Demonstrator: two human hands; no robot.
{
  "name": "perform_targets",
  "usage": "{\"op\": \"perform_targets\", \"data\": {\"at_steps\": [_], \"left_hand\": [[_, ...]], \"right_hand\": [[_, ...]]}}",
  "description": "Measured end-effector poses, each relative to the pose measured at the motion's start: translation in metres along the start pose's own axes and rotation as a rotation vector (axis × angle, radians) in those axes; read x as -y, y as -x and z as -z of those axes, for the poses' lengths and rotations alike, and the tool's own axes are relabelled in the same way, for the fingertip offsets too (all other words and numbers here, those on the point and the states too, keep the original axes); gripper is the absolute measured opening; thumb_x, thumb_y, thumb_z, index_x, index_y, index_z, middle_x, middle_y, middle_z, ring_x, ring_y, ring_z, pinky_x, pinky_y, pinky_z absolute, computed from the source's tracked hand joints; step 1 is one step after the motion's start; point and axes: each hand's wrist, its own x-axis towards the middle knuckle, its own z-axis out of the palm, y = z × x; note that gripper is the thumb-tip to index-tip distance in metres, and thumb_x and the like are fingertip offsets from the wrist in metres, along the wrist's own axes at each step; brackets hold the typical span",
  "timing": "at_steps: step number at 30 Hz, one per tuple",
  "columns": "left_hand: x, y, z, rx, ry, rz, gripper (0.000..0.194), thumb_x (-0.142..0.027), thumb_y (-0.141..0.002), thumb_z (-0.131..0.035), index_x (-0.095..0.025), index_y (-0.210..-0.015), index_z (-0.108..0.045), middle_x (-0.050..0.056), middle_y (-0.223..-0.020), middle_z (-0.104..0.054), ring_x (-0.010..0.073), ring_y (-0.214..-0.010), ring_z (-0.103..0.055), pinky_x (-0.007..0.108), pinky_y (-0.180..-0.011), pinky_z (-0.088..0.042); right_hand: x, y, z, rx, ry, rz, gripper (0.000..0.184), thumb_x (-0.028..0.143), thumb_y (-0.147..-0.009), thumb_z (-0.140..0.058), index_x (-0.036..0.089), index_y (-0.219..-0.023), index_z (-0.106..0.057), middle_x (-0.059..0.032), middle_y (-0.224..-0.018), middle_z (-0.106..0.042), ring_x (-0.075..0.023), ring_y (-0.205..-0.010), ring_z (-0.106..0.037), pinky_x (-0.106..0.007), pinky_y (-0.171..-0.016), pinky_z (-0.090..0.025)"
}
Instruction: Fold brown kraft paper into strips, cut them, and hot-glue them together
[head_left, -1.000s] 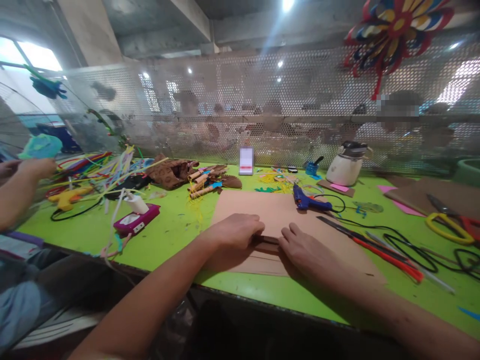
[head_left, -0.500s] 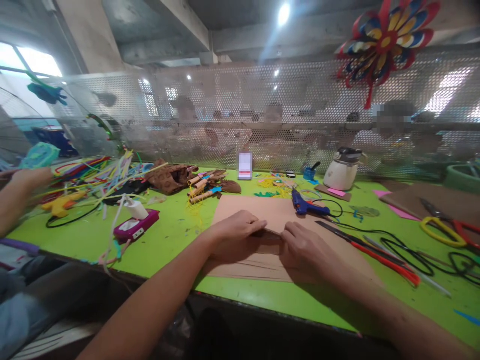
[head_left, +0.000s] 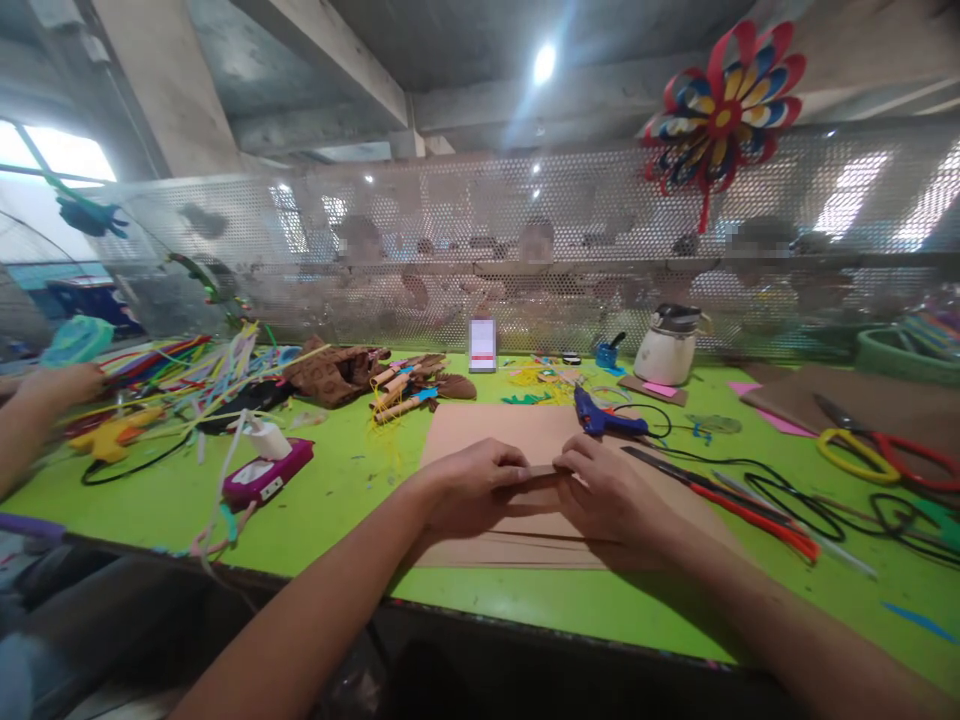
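A narrow rolled or folded strip of brown paper (head_left: 541, 477) spans the gap between my hands, low over a stack of large tan paper sheets (head_left: 480, 425). My left hand (head_left: 480, 485) pinches its left end with thumb and fingers. At the other end, the bent fingers of my right hand (head_left: 606, 490) are closed on it. Whether the strip is separate from the top sheet cannot be made out. A blue glue gun (head_left: 609, 418) lies at the stack's far right corner, and a long black-and-red tool (head_left: 720, 500) lies along its right side.
Scissors (head_left: 859, 455), a black cord (head_left: 795, 500) and a white jug (head_left: 667, 345) are on the right. Paper rolls (head_left: 405, 395), a purple power strip (head_left: 270, 475) and coloured strips (head_left: 225, 360) are on the left. A phone (head_left: 482, 345) stands at the back; another person's hand (head_left: 56, 390) is far left.
The dark flap between my hands has been turned over into a narrow strip, and my right-hand fingers have curled in closer around it. The view has tilted up slightly and turned right.
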Motion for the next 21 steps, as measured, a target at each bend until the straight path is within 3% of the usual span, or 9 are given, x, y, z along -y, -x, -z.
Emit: {"op": "perform_targets", "data": {"at_steps": [4,8,11,14,17,21], "left_hand": [[-0.002,0.002,0.005,0.033,-0.11,-0.036,0.024,-0.038,-0.082,-0.05,-0.015,-0.075,-0.058,-0.002,-0.064,-0.048,0.0112,-0.06,-0.042,0.024,-0.057,-0.032],[0.0,-0.003,0.015,0.12,-0.011,-0.087,0.029,-0.044,-0.083,-0.052,-0.015,-0.081,-0.058,-0.003,-0.064,-0.049,0.0107,-0.06,-0.044,0.024,-0.059,-0.034],[0.003,-0.007,0.017,0.147,0.092,-0.097,0.033,-0.047,-0.083,-0.054,-0.015,-0.08,-0.056,-0.003,-0.061,-0.049,0.01,-0.058,-0.045,0.024,-0.06,-0.035],[0.002,-0.006,0.016,0.148,0.194,-0.076,0.032,-0.046,-0.082,-0.057,-0.015,-0.08,-0.056,-0.003,-0.061,-0.048,0.0094,-0.056,-0.044,0.023,-0.058,-0.033],[-0.002,-0.002,0.013,0.142,0.329,-0.056,0.029,-0.043,-0.08,-0.061,-0.014,-0.083,-0.059,-0.002,-0.068,-0.051,0.0097,-0.062,-0.045,0.023,-0.06,-0.034],[-0.005,0.001,0.005,0.191,0.483,-0.071,0.029,-0.04,-0.075,-0.068,-0.015,-0.089,-0.064,0.002,-0.083,-0.056,0.011,-0.073,-0.047,0.023,-0.068,-0.036]], "right_hand": [[-0.01,-0.004,0.007,-0.016,-0.318,-0.135,0.023,0.009,-0.076,-0.05,0.015,-0.097,-0.06,-0.008,-0.095,-0.059,-0.0175,-0.084,-0.055,-0.033,-0.076,-0.047],[-0.026,-0.003,0.018,0.036,-0.738,-0.258,0.034,0.02,-0.08,-0.055,0.017,-0.114,-0.058,-0.0097,-0.11,-0.062,-0.0201,-0.095,-0.059,-0.039,-0.085,-0.049],[-0.038,-0.002,0.018,-0.027,-0.894,-0.36,0.034,0.032,-0.082,-0.059,0.015,-0.111,-0.061,-0.0096,-0.102,-0.067,-0.0206,-0.092,-0.061,-0.041,-0.087,-0.049],[-0.045,-0.001,0.011,-0.009,-0.969,-0.423,0.035,0.038,-0.082,-0.06,0.013,-0.107,-0.065,-0.0083,-0.091,-0.069,-0.0192,-0.083,-0.063,-0.041,-0.085,-0.049],[-0.042,0.0,0.008,0.06,-1.055,-0.415,0.037,0.038,-0.081,-0.063,0.016,-0.11,-0.065,-0.0097,-0.103,-0.068,-0.0216,-0.093,-0.063,-0.042,-0.089,-0.048],[-0.02,-0.003,0.018,0.218,-1.074,-0.242,0.054,0.03,-0.073,-0.072,0.023,-0.124,-0.057,-0.0074,-0.121,-0.062,-0.0235,-0.109,-0.058,-0.039,-0.095,-0.045]]}}
